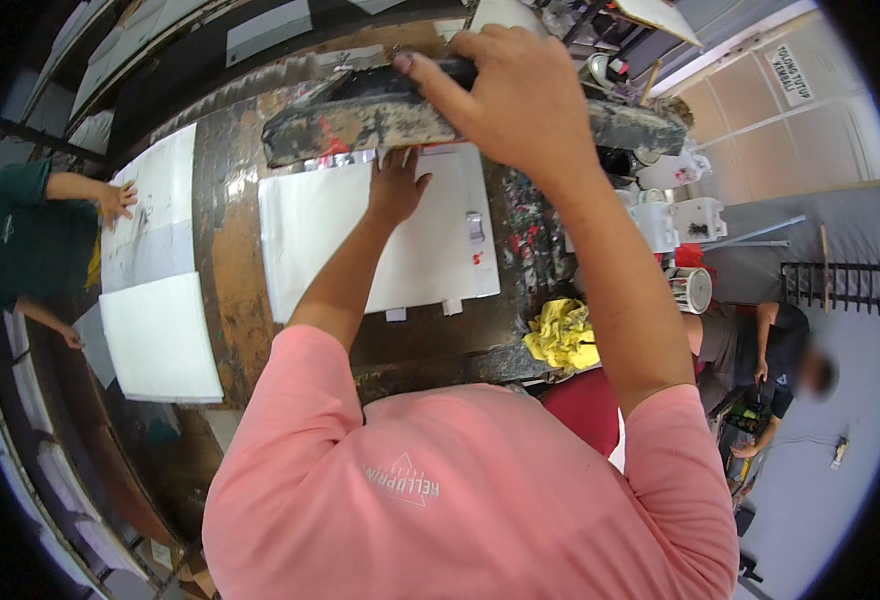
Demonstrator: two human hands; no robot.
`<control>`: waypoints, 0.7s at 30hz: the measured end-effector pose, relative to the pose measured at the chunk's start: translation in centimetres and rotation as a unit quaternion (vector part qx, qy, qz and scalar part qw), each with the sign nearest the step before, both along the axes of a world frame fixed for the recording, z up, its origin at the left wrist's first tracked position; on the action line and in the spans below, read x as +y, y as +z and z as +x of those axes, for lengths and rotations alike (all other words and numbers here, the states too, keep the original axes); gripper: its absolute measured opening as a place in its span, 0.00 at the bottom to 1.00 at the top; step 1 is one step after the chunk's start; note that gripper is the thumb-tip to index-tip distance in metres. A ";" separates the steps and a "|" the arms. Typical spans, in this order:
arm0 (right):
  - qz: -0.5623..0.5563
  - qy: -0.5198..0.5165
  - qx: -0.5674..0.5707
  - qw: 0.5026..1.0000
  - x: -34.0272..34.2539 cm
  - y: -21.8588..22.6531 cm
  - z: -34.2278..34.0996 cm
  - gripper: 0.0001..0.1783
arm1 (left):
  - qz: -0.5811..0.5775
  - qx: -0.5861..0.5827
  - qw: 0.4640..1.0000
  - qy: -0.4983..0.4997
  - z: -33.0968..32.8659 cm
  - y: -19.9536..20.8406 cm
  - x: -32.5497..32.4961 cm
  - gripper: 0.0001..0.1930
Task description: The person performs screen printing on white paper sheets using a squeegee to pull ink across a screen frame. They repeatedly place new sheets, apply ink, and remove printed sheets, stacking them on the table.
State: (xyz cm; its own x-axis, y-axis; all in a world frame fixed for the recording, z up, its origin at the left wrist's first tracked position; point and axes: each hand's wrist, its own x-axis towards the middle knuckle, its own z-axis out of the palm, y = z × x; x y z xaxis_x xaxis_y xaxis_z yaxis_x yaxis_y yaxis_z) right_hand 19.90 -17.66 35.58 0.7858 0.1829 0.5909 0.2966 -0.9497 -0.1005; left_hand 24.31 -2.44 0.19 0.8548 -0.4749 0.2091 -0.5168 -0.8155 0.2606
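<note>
My right hand grips the near edge of a raised, ink-stained screen printing frame, its thumb lying along the top. Under that edge, a white sheet lies flat on the table. My left hand presses on the sheet's upper part with fingers stretched out; their tips pass partly beneath the frame. A small metal piece sits near the sheet's right side, with a red mark below it. Two small pale tabs stick out at the sheet's near edge. The frame's far side is mostly hidden.
White sheets lie on the table's left, where another person's hand touches one. A crumpled yellow cloth rests at the table's right corner. White containers and a paint tin stand to the right. Another person works farther right.
</note>
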 end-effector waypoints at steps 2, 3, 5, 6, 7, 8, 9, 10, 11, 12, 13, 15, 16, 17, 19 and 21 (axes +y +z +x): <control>0.007 0.001 -0.001 1.000 0.1 -0.2 -0.3 0.33 | -0.073 0.010 0.997 -0.014 -4.5 1.0 1.8 0.28; 0.010 0.000 -0.003 1.000 0.1 -0.1 -0.3 0.33 | -0.101 0.042 0.994 -0.012 -7.9 1.7 3.0 0.26; 0.062 0.009 0.009 0.998 0.7 0.6 -0.9 0.31 | -0.128 0.053 0.990 0.011 -16.2 2.7 6.3 0.22; 0.077 0.008 0.032 0.997 1.0 1.6 -1.2 0.28 | -0.110 0.059 0.992 0.025 -20.1 3.0 8.2 0.22; 0.090 0.014 0.056 0.994 1.5 2.3 -1.2 0.26 | -0.126 0.072 0.988 0.051 -23.5 2.5 10.2 0.21; 0.085 -0.014 0.101 0.991 1.6 3.0 -1.3 0.26 | -0.149 0.052 0.985 0.064 -26.1 2.3 12.3 0.19; 0.069 -0.030 0.132 0.988 2.0 3.6 -1.4 0.26 | -0.156 0.073 0.981 0.088 -27.9 1.8 14.3 0.18; 0.041 -0.013 0.089 0.995 1.1 2.4 -1.2 0.28 | -0.166 0.092 0.976 0.107 -29.1 1.4 16.5 0.17; 0.011 0.004 0.043 0.999 0.1 0.9 -0.9 0.30 | -0.178 0.110 0.970 0.125 -29.7 1.2 18.5 0.17; 0.015 0.006 0.039 0.999 0.1 0.6 -0.9 0.30 | -0.159 0.080 0.976 0.124 -29.6 1.0 20.3 0.16; 0.018 0.005 0.035 0.999 0.2 0.4 -0.9 0.30 | -0.138 0.052 0.982 0.120 -29.0 0.6 22.1 0.16; 0.016 0.008 0.022 1.000 0.2 0.0 -0.8 0.32 | -0.086 0.014 0.993 0.078 -26.9 0.7 24.3 0.16; 0.011 0.008 0.013 1.000 0.0 -0.4 -0.6 0.33 | -0.053 0.007 0.998 0.037 -25.1 1.6 24.9 0.16; 0.006 0.007 0.004 1.000 -0.2 -0.5 -0.6 0.35 | -0.020 -0.001 1.000 -0.006 -23.5 2.4 25.6 0.17; -0.003 0.016 0.007 1.000 -0.3 -0.6 -0.4 0.36 | 0.029 -0.022 0.997 -0.064 -21.7 3.0 26.8 0.16; -0.010 0.025 -0.010 1.000 -0.4 -1.1 -0.5 0.36 | 0.065 -0.025 0.991 -0.112 -20.3 3.3 27.4 0.15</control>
State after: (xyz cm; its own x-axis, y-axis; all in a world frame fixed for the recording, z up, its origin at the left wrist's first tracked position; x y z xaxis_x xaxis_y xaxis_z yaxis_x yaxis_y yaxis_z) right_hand 19.37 -18.03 34.47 0.7632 0.2337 0.6024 0.3459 -0.9353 -0.0754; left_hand 4.01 24.95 3.53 0.7157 -0.6768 0.1724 -0.6976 -0.7044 0.1309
